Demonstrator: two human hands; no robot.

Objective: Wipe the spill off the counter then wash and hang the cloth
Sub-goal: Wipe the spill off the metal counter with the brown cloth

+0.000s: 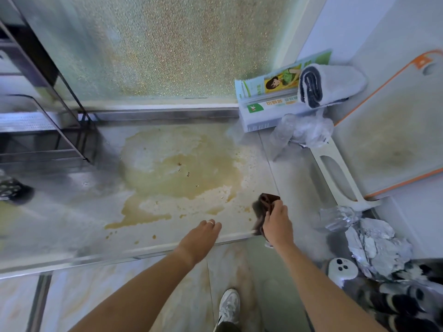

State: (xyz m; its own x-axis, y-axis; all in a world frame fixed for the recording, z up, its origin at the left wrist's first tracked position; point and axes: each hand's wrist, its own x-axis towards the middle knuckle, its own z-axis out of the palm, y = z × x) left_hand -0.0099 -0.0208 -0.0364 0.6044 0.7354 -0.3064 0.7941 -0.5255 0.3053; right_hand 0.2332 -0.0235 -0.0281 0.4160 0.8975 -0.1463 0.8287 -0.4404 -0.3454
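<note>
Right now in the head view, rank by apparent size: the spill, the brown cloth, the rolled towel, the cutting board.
1. Spill
2. Cutting board, partly cropped, so its place against the spill is unsure
3. Rolled towel
4. Brown cloth, bunched in the right hand

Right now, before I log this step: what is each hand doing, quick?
Left hand: empty, fingers loosely curled, resting at the counter edge.
Right hand: closed on the dark brown cloth, beside the spill.

Broad yellow-brown spill (177, 173) mid-counter (72, 212), unwiped; dark brown cloth (265, 209) bunched, hanging at its right edge.
</note>
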